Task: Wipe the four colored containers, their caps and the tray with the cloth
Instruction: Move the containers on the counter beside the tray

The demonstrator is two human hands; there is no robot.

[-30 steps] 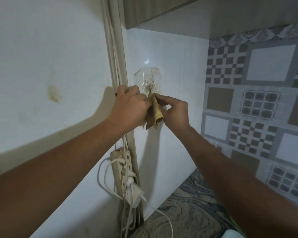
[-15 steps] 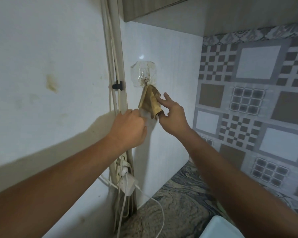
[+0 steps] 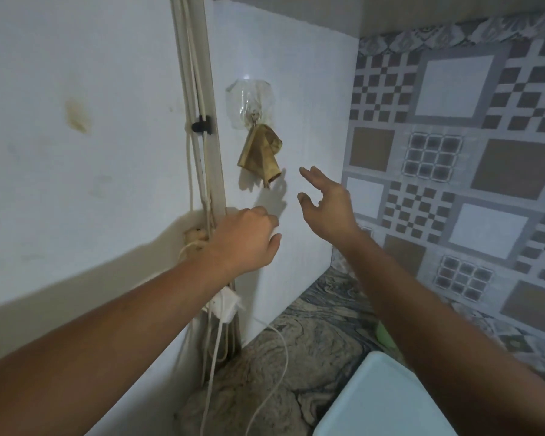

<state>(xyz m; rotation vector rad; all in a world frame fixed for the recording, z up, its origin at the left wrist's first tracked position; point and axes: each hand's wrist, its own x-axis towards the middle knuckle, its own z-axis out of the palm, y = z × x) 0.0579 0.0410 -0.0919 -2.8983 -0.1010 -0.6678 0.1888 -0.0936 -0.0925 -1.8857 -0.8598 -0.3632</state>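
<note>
**Hanging from the hook (image 3: 255, 116), the cloth (image 3: 260, 152) is out of our grasp**

In the head view, we are looking at a tan cloth that is dangling from a clear stick-on hook on the white wall (image 3: 296, 89). We are raising both hands beneath it, and neither is touching it. Our left hand (image 3: 243, 240) is hovering well below the cloth and slightly left of it, with its fingers loosely curled around nothing. Our right hand (image 3: 328, 202) is floating below and to the right of the cloth, nearer to it, with fingers spread apart and relaxed, gripping nothing.

Left of the hook, pale cables (image 3: 191, 89) are running down the wall through a black clip (image 3: 201, 124) towards a white adapter (image 3: 225, 305). Patterned tiles (image 3: 453, 152) are covering the right-hand wall. Below, a marbled counter (image 3: 296, 341) is carrying a pale blue surface (image 3: 384, 401) and a green object (image 3: 386, 336), which our right arm is largely hiding.
</note>
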